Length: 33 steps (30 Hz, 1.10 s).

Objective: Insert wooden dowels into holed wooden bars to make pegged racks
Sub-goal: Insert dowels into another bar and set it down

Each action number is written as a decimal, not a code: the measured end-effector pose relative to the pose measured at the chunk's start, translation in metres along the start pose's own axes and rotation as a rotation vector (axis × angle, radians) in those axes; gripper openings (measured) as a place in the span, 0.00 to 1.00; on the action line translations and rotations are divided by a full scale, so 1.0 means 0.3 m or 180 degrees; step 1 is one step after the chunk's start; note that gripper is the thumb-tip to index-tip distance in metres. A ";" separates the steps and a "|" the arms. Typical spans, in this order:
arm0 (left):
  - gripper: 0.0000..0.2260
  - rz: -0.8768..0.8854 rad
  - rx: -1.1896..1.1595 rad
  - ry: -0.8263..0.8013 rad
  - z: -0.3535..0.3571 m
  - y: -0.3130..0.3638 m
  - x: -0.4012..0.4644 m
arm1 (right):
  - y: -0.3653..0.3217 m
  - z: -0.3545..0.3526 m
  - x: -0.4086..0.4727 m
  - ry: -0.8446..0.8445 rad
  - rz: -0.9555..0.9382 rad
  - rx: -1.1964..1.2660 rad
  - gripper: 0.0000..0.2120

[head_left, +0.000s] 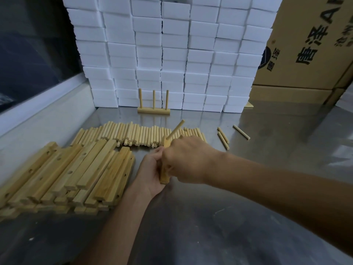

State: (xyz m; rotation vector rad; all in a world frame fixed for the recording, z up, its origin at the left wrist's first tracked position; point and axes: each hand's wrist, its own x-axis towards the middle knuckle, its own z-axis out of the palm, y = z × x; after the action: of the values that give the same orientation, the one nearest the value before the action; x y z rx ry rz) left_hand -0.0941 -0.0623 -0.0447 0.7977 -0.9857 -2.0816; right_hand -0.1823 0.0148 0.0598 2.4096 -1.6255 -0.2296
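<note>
Left hand (152, 169) grips one pale holed wooden bar (164, 169) from below, on edge; right hand (188, 159) pinches one light round wooden dowel (175, 129) seated in the bar's far end, angled up-right. Beyond the hands stands one finished rack (153, 109) with three pegs. Left of them a pile of holed bars (66, 173), behind them a row of loose dowels (133, 134), three stray dowels (223, 137) to the right; piles too many to count.

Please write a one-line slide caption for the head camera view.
Left hand holds a holed bar while right hand sets a dowel in it; finished rack behind.
</note>
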 end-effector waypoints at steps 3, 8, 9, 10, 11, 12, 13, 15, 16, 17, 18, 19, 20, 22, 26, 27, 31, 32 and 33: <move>0.13 -0.0155 -0.0304 -0.0076 0.002 0.003 -0.003 | 0.035 0.015 0.001 -0.0277 0.0907 0.1615 0.09; 0.13 -0.0302 -0.0601 0.0012 -0.002 0.000 0.009 | 0.023 0.105 -0.045 0.0373 0.1539 0.4148 0.07; 0.14 -0.0345 -0.0591 0.0034 -0.002 -0.003 0.012 | 0.007 0.135 -0.053 0.0668 0.1606 0.4072 0.07; 0.15 -0.0382 -0.0575 0.0042 -0.002 -0.007 0.017 | -0.010 0.164 -0.059 0.0939 0.1683 0.3941 0.07; 0.16 -0.0392 -0.0584 0.0035 -0.004 -0.010 0.021 | -0.028 0.191 -0.062 0.1166 0.1759 0.3866 0.06; 0.17 -0.0388 -0.0607 0.0012 -0.004 -0.011 0.023 | -0.044 0.211 -0.061 0.1363 0.1823 0.3846 0.05; 0.17 -0.0380 -0.0615 -0.0004 -0.004 -0.011 0.024 | -0.055 0.227 -0.060 0.1538 0.1867 0.3791 0.04; 0.17 -0.0362 -0.0629 -0.0005 -0.009 -0.013 0.027 | -0.068 0.244 -0.053 0.1779 0.1852 0.3545 0.03; 0.18 -0.0360 -0.0666 0.0009 -0.012 -0.013 0.029 | -0.070 0.249 -0.050 0.1837 0.1831 0.3417 0.03; 0.19 -0.0358 -0.0714 0.0001 -0.014 -0.014 0.031 | -0.067 0.250 -0.048 0.1887 0.1840 0.3303 0.04; 0.21 -0.0354 -0.0770 -0.0035 -0.013 -0.013 0.032 | -0.060 0.251 -0.046 0.1943 0.1884 0.3203 0.05; 0.22 -0.0348 -0.0834 -0.0080 -0.010 -0.011 0.032 | -0.047 0.251 -0.046 0.2009 0.1939 0.3110 0.06; 0.22 -0.0331 -0.0893 -0.0115 -0.007 -0.008 0.030 | -0.030 0.252 -0.046 0.2078 0.1993 0.3017 0.08; 0.21 -0.0249 -0.0964 -0.0149 0.003 -0.004 0.029 | 0.009 0.257 -0.050 0.2129 0.2138 0.2910 0.10; 0.19 -0.0063 -0.0940 -0.0107 0.026 -0.008 0.028 | 0.078 0.275 -0.054 0.2077 0.2447 0.3006 0.11; 0.19 -0.0014 -0.0928 -0.0079 0.029 -0.009 0.027 | 0.087 0.278 -0.055 0.2080 0.2465 0.3000 0.10; 0.20 0.0123 -0.0951 0.0093 0.027 -0.011 0.032 | 0.103 0.291 -0.054 0.2051 0.2525 0.3078 0.10; 0.20 0.0125 -0.0966 0.0125 0.026 -0.011 0.033 | 0.104 0.295 -0.051 0.2042 0.2543 0.3105 0.09; 0.21 0.0124 -0.0977 0.0149 0.026 -0.011 0.033 | 0.103 0.298 -0.049 0.2043 0.2552 0.3108 0.09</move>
State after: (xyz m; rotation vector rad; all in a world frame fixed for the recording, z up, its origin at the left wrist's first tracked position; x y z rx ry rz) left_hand -0.1069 -0.0654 -0.0456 0.6593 -0.6298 -2.1032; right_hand -0.2380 0.0084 -0.0179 1.6456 -2.4182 1.5766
